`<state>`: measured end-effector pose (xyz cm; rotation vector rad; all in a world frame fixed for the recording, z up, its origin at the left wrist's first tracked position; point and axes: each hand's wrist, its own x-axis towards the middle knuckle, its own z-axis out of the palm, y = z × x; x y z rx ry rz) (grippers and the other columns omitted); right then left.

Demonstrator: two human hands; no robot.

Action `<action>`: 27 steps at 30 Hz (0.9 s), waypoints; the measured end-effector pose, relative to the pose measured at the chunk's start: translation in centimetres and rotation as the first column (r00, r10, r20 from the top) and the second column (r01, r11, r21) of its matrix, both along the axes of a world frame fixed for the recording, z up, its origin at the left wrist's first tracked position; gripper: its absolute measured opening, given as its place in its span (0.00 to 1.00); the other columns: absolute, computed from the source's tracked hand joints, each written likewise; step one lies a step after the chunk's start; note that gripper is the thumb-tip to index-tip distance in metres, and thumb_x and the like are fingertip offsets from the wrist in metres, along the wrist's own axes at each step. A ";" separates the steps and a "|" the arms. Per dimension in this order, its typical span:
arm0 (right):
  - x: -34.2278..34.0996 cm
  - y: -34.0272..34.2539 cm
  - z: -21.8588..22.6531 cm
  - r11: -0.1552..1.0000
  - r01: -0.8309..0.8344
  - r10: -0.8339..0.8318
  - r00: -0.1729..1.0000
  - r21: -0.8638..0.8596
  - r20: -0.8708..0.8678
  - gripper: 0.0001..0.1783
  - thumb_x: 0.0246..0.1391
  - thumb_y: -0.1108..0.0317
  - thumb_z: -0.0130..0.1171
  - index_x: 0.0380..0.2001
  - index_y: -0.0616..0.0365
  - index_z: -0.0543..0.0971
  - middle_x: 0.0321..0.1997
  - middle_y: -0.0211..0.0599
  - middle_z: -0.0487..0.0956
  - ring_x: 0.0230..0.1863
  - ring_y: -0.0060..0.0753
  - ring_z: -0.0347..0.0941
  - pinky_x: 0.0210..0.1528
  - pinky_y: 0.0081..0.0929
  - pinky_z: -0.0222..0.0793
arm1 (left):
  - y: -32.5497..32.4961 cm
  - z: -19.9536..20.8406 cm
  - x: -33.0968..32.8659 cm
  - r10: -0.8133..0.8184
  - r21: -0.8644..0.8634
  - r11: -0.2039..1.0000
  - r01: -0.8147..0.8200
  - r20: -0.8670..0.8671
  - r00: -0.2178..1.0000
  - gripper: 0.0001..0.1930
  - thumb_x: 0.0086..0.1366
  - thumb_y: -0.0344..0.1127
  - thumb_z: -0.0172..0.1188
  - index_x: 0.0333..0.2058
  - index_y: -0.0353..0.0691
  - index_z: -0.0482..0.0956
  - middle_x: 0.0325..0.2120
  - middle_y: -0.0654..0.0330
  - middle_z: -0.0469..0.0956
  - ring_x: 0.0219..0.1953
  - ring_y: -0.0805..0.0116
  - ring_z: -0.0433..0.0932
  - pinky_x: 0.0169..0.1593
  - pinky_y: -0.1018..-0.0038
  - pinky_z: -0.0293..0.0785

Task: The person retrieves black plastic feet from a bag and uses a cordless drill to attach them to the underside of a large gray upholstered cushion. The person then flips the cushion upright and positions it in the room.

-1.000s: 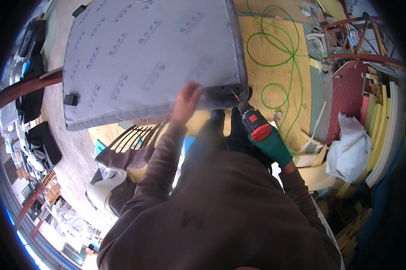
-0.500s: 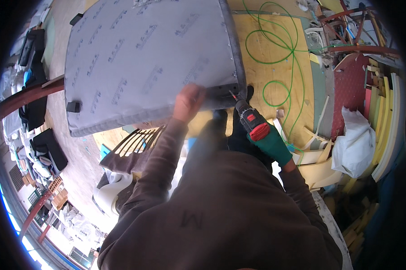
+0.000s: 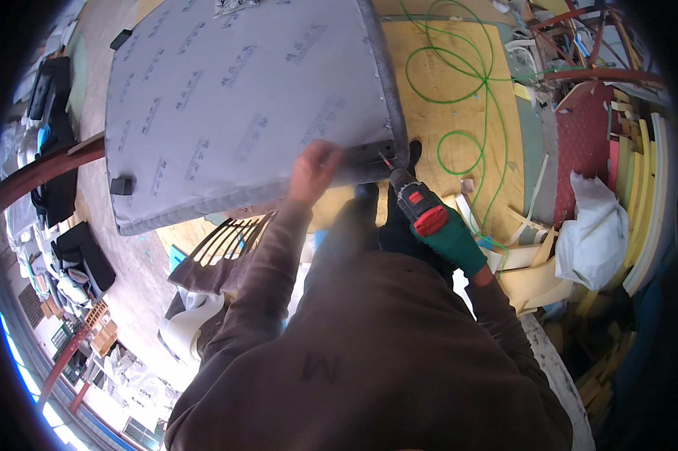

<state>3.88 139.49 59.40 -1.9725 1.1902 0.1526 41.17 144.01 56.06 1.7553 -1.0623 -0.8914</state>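
Observation:
A large upholstered furniture piece (image 3: 226, 98) lies with its grey, printed fabric underside facing up in front of me. Along its near right edge sits a dark strip-shaped piece (image 3: 370, 152) with holes in it. My right hand (image 3: 453, 242), in a green glove, grips a black and red cordless drill (image 3: 418, 204). Its bit points at the strip's right part; whether it touches cannot be made out. My bare left hand (image 3: 313, 171) is closed by the strip's left end, fingertips pinched together. Anything between them is too blurred to name.
Black block feet (image 3: 121, 186) stand on the underside's left side. A green hose (image 3: 459, 135) lies coiled on the yellow board (image 3: 422, 113) at right. Beyond are a white plastic bag (image 3: 591, 233) and foam strips (image 3: 643, 203). A reddish beam (image 3: 46, 169) runs at left.
The scene has shifted slightly to the left in view. Both hands and the drill keep nearly the same places over the furniture piece.

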 end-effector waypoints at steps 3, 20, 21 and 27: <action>0.0 0.1 0.0 0.990 0.116 -0.130 0.971 0.082 0.201 0.31 0.55 0.52 0.82 0.55 0.58 0.82 0.49 0.48 0.86 0.48 0.53 0.86 0.51 0.46 0.83 | 0.5 -0.3 0.2 0.047 0.096 0.995 -0.037 -0.106 0.993 0.08 0.75 0.35 0.68 0.42 0.34 0.86 0.35 0.61 0.85 0.38 0.75 0.81 0.45 0.73 0.78; 1.8 -2.5 4.5 0.943 0.077 -0.153 0.964 0.323 0.218 0.30 0.57 0.59 0.78 0.59 0.60 0.82 0.56 0.49 0.87 0.57 0.50 0.86 0.60 0.43 0.82 | 0.4 -1.9 0.6 0.014 0.241 0.971 -0.014 0.002 1.000 0.11 0.73 0.39 0.71 0.44 0.39 0.82 0.32 0.59 0.80 0.34 0.65 0.79 0.39 0.67 0.76; 1.8 -2.5 4.5 0.950 0.069 -0.132 0.973 0.303 0.192 0.30 0.57 0.59 0.78 0.59 0.60 0.82 0.55 0.49 0.88 0.56 0.50 0.86 0.60 0.43 0.82 | 0.2 -2.5 0.7 0.075 0.255 0.966 -0.050 -0.087 0.993 0.13 0.73 0.40 0.71 0.46 0.39 0.82 0.31 0.64 0.78 0.33 0.71 0.76 0.38 0.72 0.73; 2.2 -2.1 4.5 0.938 0.124 -0.185 0.968 0.324 0.168 0.30 0.56 0.59 0.78 0.57 0.61 0.82 0.51 0.48 0.89 0.54 0.48 0.87 0.59 0.43 0.82 | -0.9 -2.0 2.2 0.179 0.296 0.950 -0.101 -0.247 0.953 0.12 0.77 0.41 0.68 0.51 0.42 0.80 0.30 0.72 0.73 0.30 0.80 0.69 0.36 0.78 0.69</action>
